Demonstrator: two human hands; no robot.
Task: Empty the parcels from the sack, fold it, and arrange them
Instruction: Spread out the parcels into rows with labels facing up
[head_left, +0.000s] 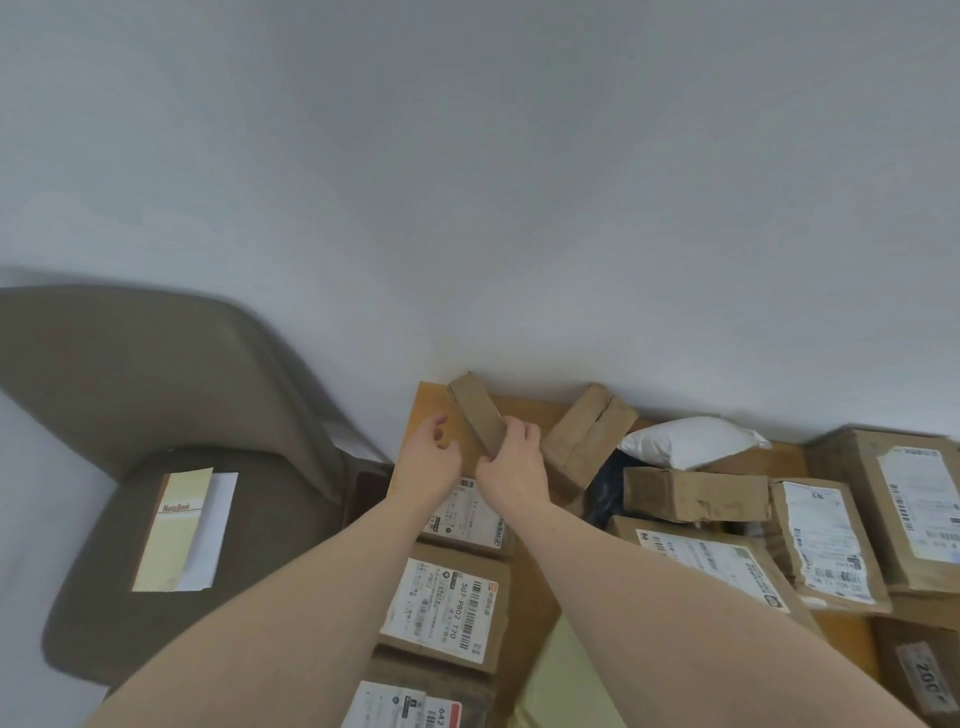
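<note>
My right hand (511, 467) grips a narrow brown cardboard parcel (475, 410) and holds it tilted above the far left corner of the wooden table (524, 410). My left hand (431, 457) hovers just left of that parcel with relaxed, slightly curled fingers, holding nothing. Below my hands a column of three labelled brown parcels (447, 605) runs along the table's left edge toward me. A pale yellow-green sheet (561, 680), perhaps the sack, lies near the table's front between my arms.
More brown boxes (696, 496) and a white padded bag (691, 441) crowd the right of the table, some stacked. A creased box (587, 436) leans by the wall. A brown chair (156, 415) on the left carries a notebook (176, 530).
</note>
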